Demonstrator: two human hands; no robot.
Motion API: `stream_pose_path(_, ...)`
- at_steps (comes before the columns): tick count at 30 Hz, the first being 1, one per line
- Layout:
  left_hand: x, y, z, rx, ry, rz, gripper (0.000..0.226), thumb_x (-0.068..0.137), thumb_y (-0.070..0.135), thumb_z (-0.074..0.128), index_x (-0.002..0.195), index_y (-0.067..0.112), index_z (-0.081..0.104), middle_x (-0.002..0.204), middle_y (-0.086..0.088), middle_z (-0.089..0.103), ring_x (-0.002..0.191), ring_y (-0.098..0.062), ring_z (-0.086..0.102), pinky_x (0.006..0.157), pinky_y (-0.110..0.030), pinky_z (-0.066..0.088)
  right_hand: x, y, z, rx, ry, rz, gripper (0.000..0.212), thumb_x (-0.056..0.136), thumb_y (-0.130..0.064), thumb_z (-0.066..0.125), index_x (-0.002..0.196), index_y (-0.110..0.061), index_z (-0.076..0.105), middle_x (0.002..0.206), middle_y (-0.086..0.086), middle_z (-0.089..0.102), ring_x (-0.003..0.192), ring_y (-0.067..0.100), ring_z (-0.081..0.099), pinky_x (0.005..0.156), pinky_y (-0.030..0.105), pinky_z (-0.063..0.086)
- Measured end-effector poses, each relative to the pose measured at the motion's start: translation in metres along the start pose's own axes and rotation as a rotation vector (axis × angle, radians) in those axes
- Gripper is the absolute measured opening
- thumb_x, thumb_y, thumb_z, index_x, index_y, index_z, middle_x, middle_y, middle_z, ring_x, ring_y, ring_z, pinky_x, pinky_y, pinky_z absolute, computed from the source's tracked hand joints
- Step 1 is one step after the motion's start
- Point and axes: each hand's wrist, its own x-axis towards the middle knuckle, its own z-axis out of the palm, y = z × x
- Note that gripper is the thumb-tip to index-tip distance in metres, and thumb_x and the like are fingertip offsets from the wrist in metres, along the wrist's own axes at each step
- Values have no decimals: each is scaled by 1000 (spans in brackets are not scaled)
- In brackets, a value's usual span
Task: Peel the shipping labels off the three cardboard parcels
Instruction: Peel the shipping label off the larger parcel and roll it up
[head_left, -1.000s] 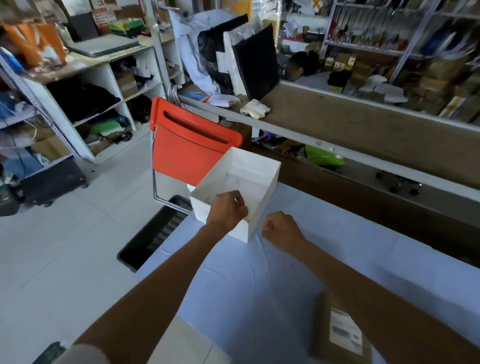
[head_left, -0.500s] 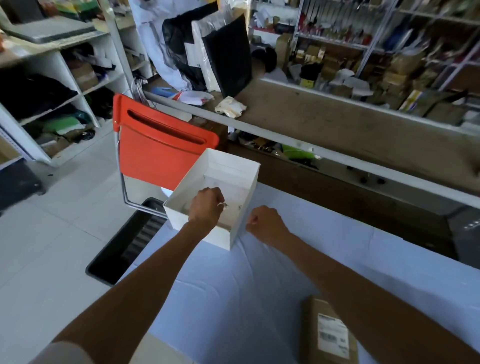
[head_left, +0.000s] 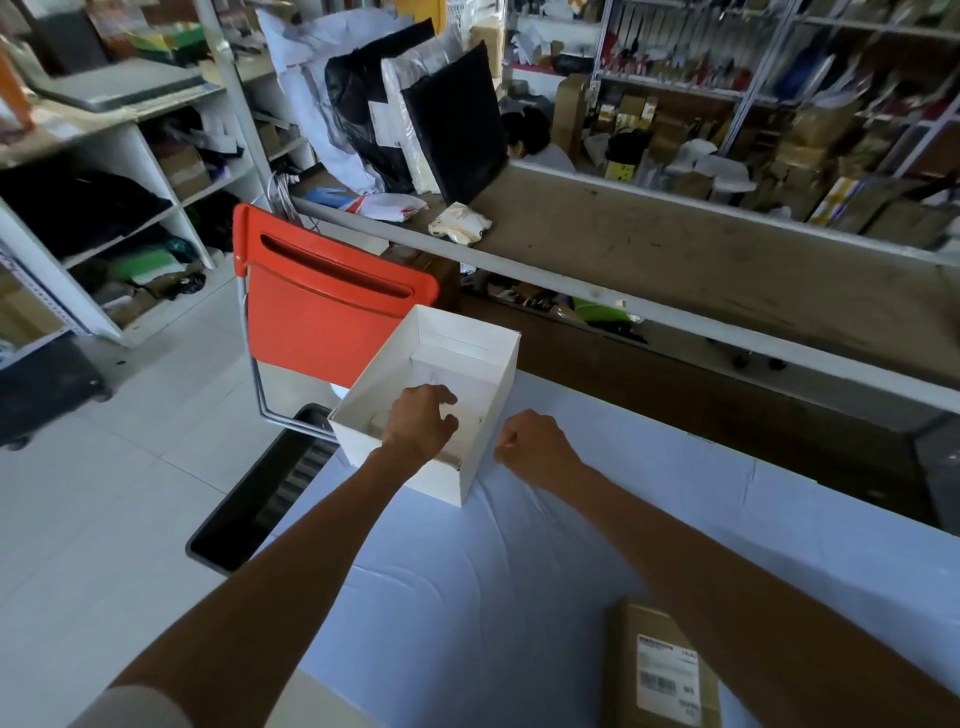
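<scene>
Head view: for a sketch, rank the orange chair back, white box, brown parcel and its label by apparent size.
1. orange chair back and white box, alike; unranked.
2. brown parcel, partly cut off.
3. label.

Worn at head height, aimed forward and steeply down across the pale blue cloth-covered desk (head_left: 519, 597). Sits close: takes in bare forearms (head_left: 322, 545) from the near edge up to the open white cardboard box (head_left: 496, 384) at centre. Wide-angled, reaching the orange plastic chair (head_left: 322, 312) far left and metal storage shelves (head_left: 779, 78) far right; crops the brown cardboard parcel (head_left: 621, 675) near right.
</scene>
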Motion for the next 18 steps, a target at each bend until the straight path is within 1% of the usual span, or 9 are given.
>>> stream_pose_path(2, -2, -1, 0, 12, -9, 3, 34, 85, 11, 66, 119, 12, 65, 122, -5, 67, 108, -21, 65, 100, -32, 47, 0, 2, -1, 5, 8, -13, 37, 88, -17, 63, 60, -27, 40, 59, -14, 40, 54, 5, 46, 58, 13, 35)
stream_pose_path(5, -2, 0, -1, 14, -7, -4, 33, 84, 3, 64, 115, 10, 67, 114, -7, 71, 101, -22, 67, 97, -32, 51, -1, 4, -2, 15, 2, -16, 21, 88, -19, 64, 72, -19, 50, 61, -14, 43, 58, 6, 50, 67, 19, 41)
stream_pose_path(6, -2, 1, -1, 12, -3, -6, 32, 83, 3, 65, 115, 11, 68, 113, -7, 71, 101, -22, 67, 97, -32, 51, -1, 4, -2, 16, -2, -16, 19, 88, -19, 64, 74, -19, 51, 62, -14, 44, 58, 6, 50, 68, 20, 42)
stream_pose_path(7, -2, 2, -2, 9, 0, -4, 33, 83, 4, 65, 115, 11, 67, 114, -7, 71, 102, -22, 67, 97, -32, 51, -1, 5, -2, 13, -2, -18, 21, 88, -20, 64, 72, -20, 50, 61, -14, 44, 58, 6, 50, 67, 20, 42)
stream_pose_path(9, -4, 3, -2, 6, 0, 0, 33, 83, 9, 68, 116, 13, 67, 117, -6, 69, 104, -21, 66, 97, -31, 49, -2, 5, -2, 8, 4, -19, 31, 87, -20, 64, 63, -25, 45, 59, -14, 43, 55, 6, 50, 60, 16, 39)
stream_pose_path(11, -7, 6, -2, 8, -5, 5, 32, 83, 14, 69, 116, 14, 67, 118, -4, 69, 104, -21, 65, 95, -31, 49, -5, 5, -4, 24, 15, -12, 35, 87, -20, 64, 60, -28, 43, 59, -13, 43, 56, 6, 51, 57, 15, 37)
stream_pose_path(15, -15, 14, 0, 11, -33, 20, 31, 84, 15, 69, 115, 14, 66, 119, -4, 68, 104, -22, 65, 95, -32, 49, -17, 7, -10, 36, 38, -8, 32, 87, -21, 65, 62, -26, 45, 61, -13, 45, 59, 6, 51, 63, 17, 39)
stream_pose_path(18, -24, 23, 5, 14, -57, 43, 29, 85, 15, 68, 114, 13, 67, 118, -5, 68, 104, -22, 65, 94, -32, 50, -28, 12, -14, 6, 63, -10, 37, 88, -23, 64, 58, -24, 42, 58, -10, 42, 55, 5, 48, 61, 17, 37)
